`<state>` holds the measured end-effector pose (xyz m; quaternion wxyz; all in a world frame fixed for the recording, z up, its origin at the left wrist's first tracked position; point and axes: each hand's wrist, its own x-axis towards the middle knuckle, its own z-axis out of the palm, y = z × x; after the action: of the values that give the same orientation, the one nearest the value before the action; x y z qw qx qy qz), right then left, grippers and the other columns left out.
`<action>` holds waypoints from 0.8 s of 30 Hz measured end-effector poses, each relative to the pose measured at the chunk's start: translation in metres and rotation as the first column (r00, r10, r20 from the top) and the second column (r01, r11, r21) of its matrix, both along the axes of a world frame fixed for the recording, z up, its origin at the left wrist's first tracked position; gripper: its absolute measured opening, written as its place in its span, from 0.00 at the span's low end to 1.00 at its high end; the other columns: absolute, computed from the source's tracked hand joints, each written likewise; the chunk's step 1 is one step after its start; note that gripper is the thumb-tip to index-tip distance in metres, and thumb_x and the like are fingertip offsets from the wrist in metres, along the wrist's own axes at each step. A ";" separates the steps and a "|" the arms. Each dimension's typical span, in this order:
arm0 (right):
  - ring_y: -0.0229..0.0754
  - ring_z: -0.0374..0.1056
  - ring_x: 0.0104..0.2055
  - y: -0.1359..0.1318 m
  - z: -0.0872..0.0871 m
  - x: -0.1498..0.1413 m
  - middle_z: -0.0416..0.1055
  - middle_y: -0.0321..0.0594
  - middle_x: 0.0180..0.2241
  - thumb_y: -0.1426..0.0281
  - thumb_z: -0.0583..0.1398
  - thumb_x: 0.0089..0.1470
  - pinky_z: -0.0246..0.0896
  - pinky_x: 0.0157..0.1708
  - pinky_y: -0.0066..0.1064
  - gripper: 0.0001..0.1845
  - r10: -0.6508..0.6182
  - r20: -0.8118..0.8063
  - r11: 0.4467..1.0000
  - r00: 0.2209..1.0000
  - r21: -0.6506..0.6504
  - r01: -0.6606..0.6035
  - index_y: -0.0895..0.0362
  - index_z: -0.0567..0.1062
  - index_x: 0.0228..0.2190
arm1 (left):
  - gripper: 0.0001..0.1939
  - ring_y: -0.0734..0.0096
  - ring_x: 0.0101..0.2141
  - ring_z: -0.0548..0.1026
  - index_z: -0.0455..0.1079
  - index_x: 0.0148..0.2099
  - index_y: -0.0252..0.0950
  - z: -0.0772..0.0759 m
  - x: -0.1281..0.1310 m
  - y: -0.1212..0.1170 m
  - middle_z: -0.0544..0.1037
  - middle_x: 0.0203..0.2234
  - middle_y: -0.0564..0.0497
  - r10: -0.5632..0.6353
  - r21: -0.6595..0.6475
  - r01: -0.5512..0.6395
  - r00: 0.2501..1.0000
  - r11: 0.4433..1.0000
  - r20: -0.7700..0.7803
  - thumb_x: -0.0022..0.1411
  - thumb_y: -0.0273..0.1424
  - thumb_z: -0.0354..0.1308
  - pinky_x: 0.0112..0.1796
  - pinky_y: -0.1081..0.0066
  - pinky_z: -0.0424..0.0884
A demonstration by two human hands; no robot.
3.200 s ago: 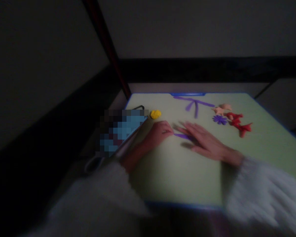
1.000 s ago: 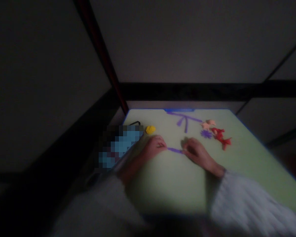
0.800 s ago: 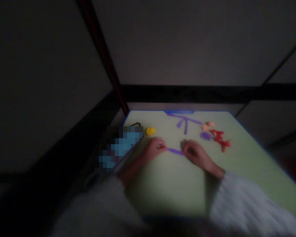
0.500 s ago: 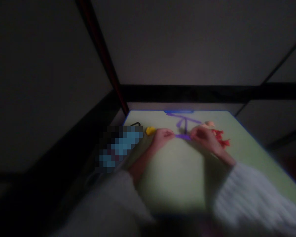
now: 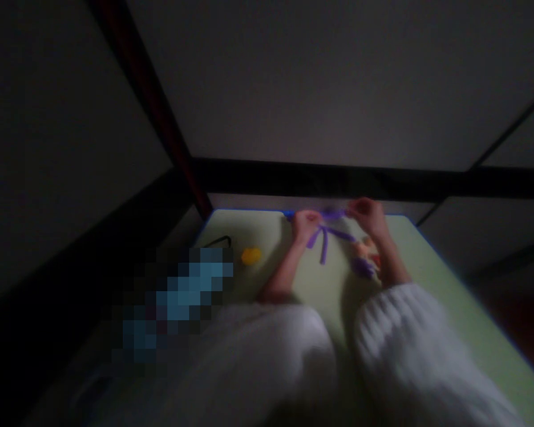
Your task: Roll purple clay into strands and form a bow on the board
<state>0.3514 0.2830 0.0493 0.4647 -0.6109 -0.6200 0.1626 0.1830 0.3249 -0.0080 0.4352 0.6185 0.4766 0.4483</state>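
A purple strip [image 5: 334, 214], which looks like soft modelling clay, stretches between my two hands by the far edge of the board. My left hand [image 5: 306, 225] is closed, its fingertips pinched at the strip's left end. At the other end, my right hand [image 5: 368, 217] pinches with thumb and fingers. Just below lie more purple strips [image 5: 324, 248], joined or crossing near my left fingertips; blur hides which. Under my right wrist are a purple lump [image 5: 364, 267], peach-coloured pieces [image 5: 361, 247] and a partly covered red piece [image 5: 376, 260].
The pale green board [image 5: 231, 228] has a blue rim and a blue clip [image 5: 288, 214] at its far edge. A yellow lump [image 5: 251, 256] sits on its left part. Beside it lies a pixelated blue item [image 5: 187, 293]. A wall [image 5: 315, 89] rises behind.
Both hands have moved away from me to the board's far edge, holding a purple strip there. A purple lump now shows near the red and peach pieces. The view has shifted.
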 end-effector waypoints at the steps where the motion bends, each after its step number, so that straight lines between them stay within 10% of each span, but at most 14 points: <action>1: 0.39 0.70 0.27 0.005 -0.004 0.002 0.72 0.37 0.25 0.68 0.62 0.50 0.66 0.29 0.31 0.08 -0.011 0.019 1.000 1.000 -0.015 0.011 0.60 0.72 0.29 | 0.15 0.67 0.40 0.74 0.67 0.49 0.32 -0.003 0.002 0.004 0.73 0.43 0.46 -0.003 -0.004 0.002 1.000 1.000 -0.016 0.64 0.35 0.55 0.40 0.61 0.73; 11: 0.40 0.70 0.38 0.023 -0.044 0.011 0.71 0.41 0.42 0.65 0.58 0.59 0.69 0.37 0.37 0.13 -0.055 0.141 0.987 0.988 -0.142 0.075 0.60 0.71 0.43 | 0.11 0.70 0.37 0.75 0.70 0.42 0.31 -0.024 0.004 0.009 0.75 0.37 0.49 -0.003 0.028 0.008 0.983 1.000 -0.186 0.63 0.33 0.56 0.39 0.63 0.73; 24: 0.42 0.70 0.41 0.022 -0.049 0.009 0.70 0.43 0.45 0.65 0.58 0.59 0.68 0.40 0.40 0.14 -0.084 0.203 0.978 0.976 -0.173 0.120 0.59 0.70 0.45 | 0.03 0.64 0.32 0.78 0.77 0.29 0.33 -0.011 0.010 -0.011 0.80 0.27 0.45 0.083 0.097 -0.062 0.969 0.993 -0.234 0.53 0.23 0.61 0.37 0.68 0.71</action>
<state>0.3603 0.3054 0.0001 0.3512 -0.6952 -0.6126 0.1345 0.1932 0.3134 -0.0193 0.3306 0.6686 0.5271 0.4073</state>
